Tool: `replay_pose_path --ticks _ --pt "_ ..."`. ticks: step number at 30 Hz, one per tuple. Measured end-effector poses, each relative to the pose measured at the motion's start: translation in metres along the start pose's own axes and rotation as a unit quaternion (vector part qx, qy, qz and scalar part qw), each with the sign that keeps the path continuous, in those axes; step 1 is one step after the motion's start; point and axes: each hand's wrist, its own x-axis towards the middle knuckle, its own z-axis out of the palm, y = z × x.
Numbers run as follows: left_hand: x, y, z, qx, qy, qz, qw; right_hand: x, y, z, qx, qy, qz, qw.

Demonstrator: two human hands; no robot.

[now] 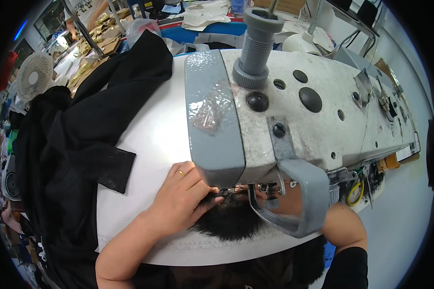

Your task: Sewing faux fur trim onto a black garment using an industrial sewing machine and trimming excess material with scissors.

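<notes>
A white and grey sewing machine reaches in from the right over a white table. Under its needle area lies a piece of black faux fur, its shaggy edge spread toward me. My left hand, a ring on one finger, is closed on the fur's left side, thumb and fingertips close to the needle. From the right, my right hand comes in behind the grey curved guard. The machine hides most of its fingers, so their grip cannot be made out.
A black garment drapes over the table's left side. At the far left stands a white fan. Fabric pieces lie at the back, with a white lamp base. Yellow-handled scissors are at right. Another person's arm shows far back.
</notes>
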Motion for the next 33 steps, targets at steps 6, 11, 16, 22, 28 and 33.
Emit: replay_pose_path --ticks 6,11,16,22,28,33 --pt "-0.006 -0.004 0.005 -0.065 0.0 -0.01 0.998 0.0 -0.011 -0.008 -0.219 -0.06 -0.032 0.973" --pt "0.0 0.004 -0.007 0.02 -0.012 0.009 1.0 0.009 0.03 0.0 -0.344 -0.076 -0.195 0.915" --pt "0.0 0.005 -0.011 -0.015 0.047 0.062 0.997 -0.005 -0.014 -0.009 -0.311 0.016 -0.227 0.923" --pt "-0.004 0.001 -0.003 0.017 0.078 0.04 0.996 -0.093 -0.013 -0.071 -0.441 0.23 -0.036 0.866" --pt "0.008 0.02 0.0 0.085 0.072 0.063 0.992 -0.105 -0.012 -0.069 -0.501 0.311 -0.031 0.807" --pt "0.005 0.024 0.008 0.136 0.092 0.103 0.981 -0.029 -0.008 -0.028 -0.479 0.227 -0.158 0.833"
